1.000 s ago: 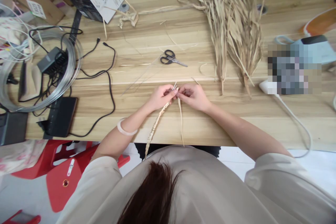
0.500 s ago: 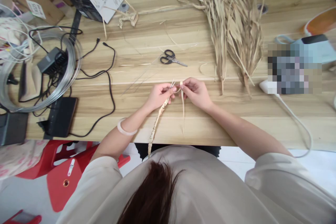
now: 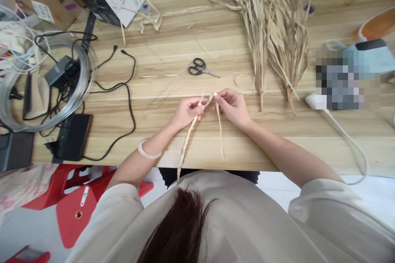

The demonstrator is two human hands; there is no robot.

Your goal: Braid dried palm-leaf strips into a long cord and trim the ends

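My left hand [image 3: 189,111] pinches the upper end of a pale braided cord [image 3: 185,144], which slants down to the table's front edge and my shirt. Thin stiff ends [image 3: 201,98] poke out above those fingers. To its right, my right hand [image 3: 233,107] grips a flat, pale straw strip [image 3: 220,129] between thumb and forefinger. The strip arches from the left fingertips over to the right ones, and its loose tail hangs down towards me. Beyond both hands lie black-handled scissors [image 3: 202,68], untouched.
Two bundles of dried leaves [image 3: 259,41] lie at the back right. On the left are a coil of clear wire or tubing [image 3: 88,86], black cables [image 3: 132,107] and a dark power bank-like block [image 3: 75,137]. A white cable [image 3: 348,135] curves at the right.
The strip between my hands now makes a bigger raised loop, and its tail has swung slightly right. My right hand has shifted up a little; the left stays on the cord.
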